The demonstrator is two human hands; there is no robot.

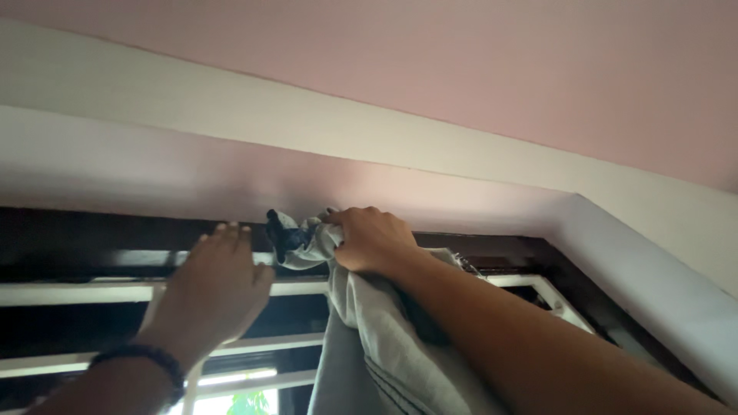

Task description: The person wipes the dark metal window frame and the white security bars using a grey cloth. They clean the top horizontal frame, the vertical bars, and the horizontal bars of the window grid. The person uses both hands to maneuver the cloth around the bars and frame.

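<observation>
Pink wall overhead, your right hand (373,240) clamps the grey curtain (384,346); left hand (219,288) spreads flat on the dark window frame (92,238). Loosen up and, probably, the bunched fabric slips.

Your two arms come into view from the bottom edge, both bare as far as I can see, no sleeves anywhere. Your left hand (219,284) has a dark beaded bracelet (142,360) round the wrist, smallish round beads, black or close to it. Your right hand (373,240) has nothing on the wrist and no rings that I can spot. No gloves or watch on either one.
</observation>
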